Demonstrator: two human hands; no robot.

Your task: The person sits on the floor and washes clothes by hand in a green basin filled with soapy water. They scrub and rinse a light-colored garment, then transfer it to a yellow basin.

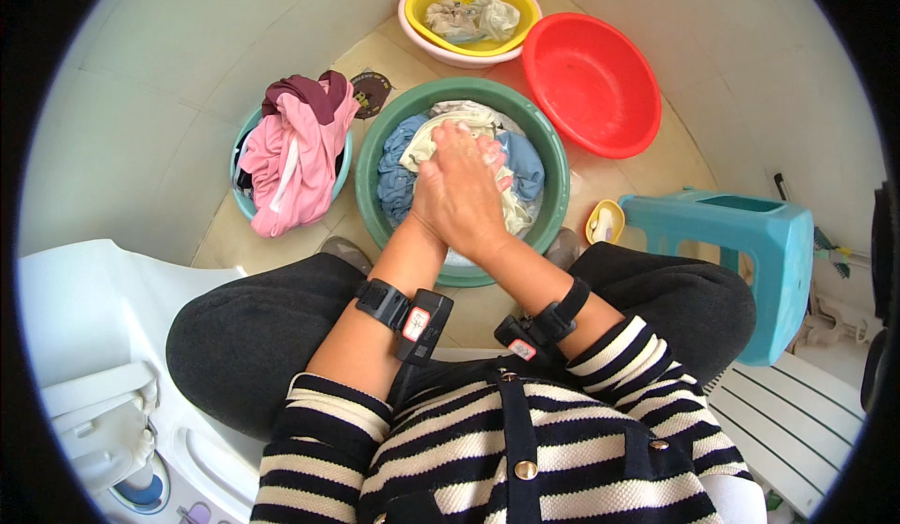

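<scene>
My left hand (429, 194) and my right hand (466, 191) come together over a round green basin (368, 202), right hand crossing on top. Wet and sudsy, the fingers are bent down onto a cream cloth (418, 145) and appear closed on it. The right hand hides much of the left one's fingers. Blue fabric (396, 185) lies bunched at the basin's left, with more blue cloth (523, 163) at its right. A whitish cloth lies along the far inside, and soapy water shows at the near side.
Left of the basin, a light-blue tub (245, 203) overflows with pink and maroon clothes (298, 154). Beyond stand a yellow basin (415, 27) inside a pink one, and a red basin (591, 79). A small yellow dish (605, 221) holds soap. At right is a teal stool (778, 252).
</scene>
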